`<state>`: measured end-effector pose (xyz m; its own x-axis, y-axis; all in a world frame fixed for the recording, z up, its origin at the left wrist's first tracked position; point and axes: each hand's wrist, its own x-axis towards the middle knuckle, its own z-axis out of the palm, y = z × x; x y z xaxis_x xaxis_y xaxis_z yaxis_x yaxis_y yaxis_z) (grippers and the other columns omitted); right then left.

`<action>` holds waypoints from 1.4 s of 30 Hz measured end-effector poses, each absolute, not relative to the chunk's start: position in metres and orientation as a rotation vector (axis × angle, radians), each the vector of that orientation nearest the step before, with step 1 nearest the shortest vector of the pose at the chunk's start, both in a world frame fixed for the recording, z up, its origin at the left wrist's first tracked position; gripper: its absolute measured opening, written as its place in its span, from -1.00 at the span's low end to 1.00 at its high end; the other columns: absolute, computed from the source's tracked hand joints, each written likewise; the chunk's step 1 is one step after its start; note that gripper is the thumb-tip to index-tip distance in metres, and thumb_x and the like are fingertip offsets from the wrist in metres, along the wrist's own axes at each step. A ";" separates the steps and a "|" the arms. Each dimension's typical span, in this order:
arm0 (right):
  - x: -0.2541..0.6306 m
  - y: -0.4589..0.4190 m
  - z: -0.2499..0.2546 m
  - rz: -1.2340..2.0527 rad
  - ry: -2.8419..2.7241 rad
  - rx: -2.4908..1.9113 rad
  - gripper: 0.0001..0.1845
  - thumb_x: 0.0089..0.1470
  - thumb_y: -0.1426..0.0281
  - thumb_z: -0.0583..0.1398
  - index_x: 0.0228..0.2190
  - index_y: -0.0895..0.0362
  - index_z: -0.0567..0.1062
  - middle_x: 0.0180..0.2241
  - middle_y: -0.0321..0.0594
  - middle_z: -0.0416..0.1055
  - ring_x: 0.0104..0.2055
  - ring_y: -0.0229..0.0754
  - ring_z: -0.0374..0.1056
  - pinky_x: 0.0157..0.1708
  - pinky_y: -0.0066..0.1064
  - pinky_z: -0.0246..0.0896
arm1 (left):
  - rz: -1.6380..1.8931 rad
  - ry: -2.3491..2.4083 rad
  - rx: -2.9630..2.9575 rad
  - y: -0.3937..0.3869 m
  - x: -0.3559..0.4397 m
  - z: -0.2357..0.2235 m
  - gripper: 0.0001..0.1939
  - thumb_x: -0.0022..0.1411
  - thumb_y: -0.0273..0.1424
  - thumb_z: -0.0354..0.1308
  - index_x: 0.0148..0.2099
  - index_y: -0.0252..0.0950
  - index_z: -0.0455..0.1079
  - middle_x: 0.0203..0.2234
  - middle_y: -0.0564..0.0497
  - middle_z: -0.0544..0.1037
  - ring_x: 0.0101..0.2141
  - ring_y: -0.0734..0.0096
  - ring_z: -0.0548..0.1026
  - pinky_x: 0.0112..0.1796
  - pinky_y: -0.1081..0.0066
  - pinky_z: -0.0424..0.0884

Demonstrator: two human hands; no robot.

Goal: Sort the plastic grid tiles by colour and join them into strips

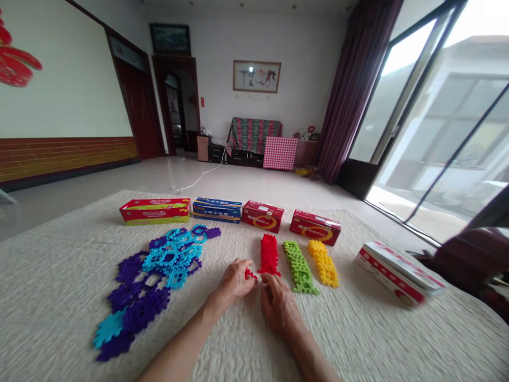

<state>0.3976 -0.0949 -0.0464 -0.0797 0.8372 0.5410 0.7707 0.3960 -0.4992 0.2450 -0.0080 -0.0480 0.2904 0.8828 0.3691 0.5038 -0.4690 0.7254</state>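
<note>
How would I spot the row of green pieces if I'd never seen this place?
On the pale quilted cover, look just this side of the two dark red boxes on the right of the box line. Three strips of toy pieces point toward you there. The green strip is the middle one, between the red strip and the yellow strip.

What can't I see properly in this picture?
All in the head view:
Red piece: partly hidden by the left hand.
Right hand: its grip hidden by curled fingers.
Purple pieces: some hidden under others.
Red wall decoration: cut by left edge.
White-red box: print blurred.
</note>
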 end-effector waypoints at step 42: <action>0.412 -0.081 -0.051 -0.082 -1.830 -1.483 -0.54 0.05 0.58 0.00 -0.02 0.07 0.37 0.08 -0.08 0.27 0.13 -0.05 0.23 0.09 -0.15 0.25 | 0.729 1.335 2.493 -0.020 0.258 -0.035 -0.90 0.25 -0.33 0.14 -0.24 -0.24 0.41 -0.31 0.03 0.50 -0.28 0.38 0.49 -0.29 0.45 0.34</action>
<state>0.4124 -0.0815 -0.0511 -0.0313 0.8097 0.5860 0.8589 0.3216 -0.3985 0.2584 -0.0201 -0.0351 0.4642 0.8258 0.3203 0.7161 -0.5627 0.4130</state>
